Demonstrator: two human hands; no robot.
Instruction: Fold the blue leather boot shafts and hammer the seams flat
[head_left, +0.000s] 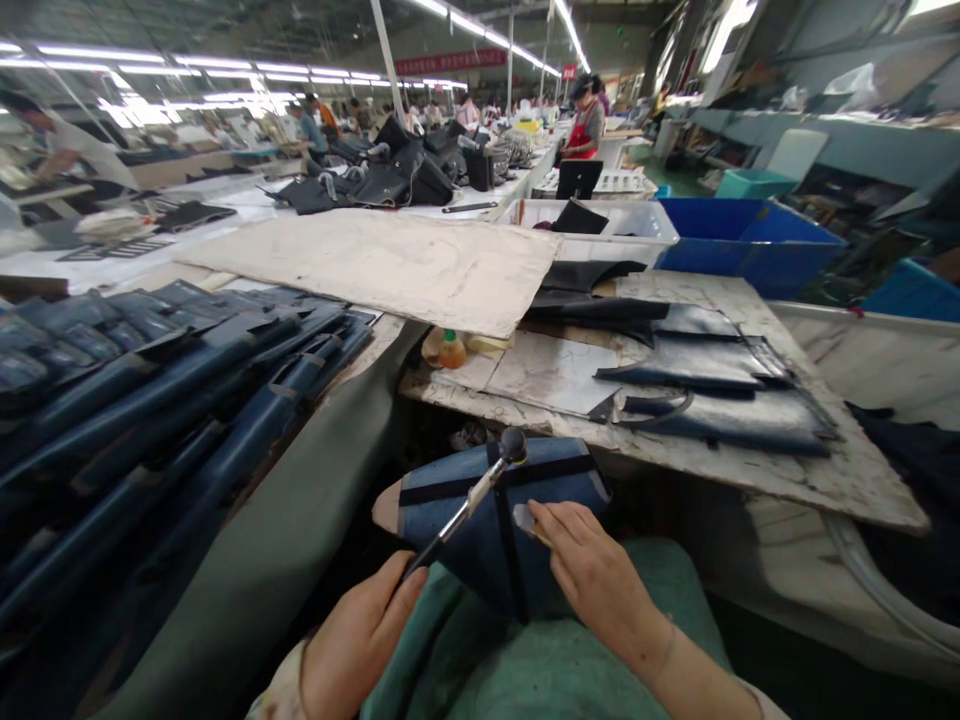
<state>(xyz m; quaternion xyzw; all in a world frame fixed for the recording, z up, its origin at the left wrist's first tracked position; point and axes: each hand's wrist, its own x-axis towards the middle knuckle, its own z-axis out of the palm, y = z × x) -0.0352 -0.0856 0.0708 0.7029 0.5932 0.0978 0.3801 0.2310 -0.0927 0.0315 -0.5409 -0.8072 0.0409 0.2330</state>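
My left hand is closed round the black handle of a small hammer. The hammer's dark round head rests over or just above a blue leather-like piece with black straps crossing it. This piece lies across my lap, on green cloth. Between the fingers of my right hand is a small pale flat tool, its rounded end at the blue piece beside the vertical strap. The fingers hide the rest of that tool, and I cannot make out its exact kind.
Stacked blue pieces lie to the left. On the worktable ahead are a small bottle of amber liquid, a pale board and dark curved pieces. Behind stand a white bin and a blue bin. People work farther back.
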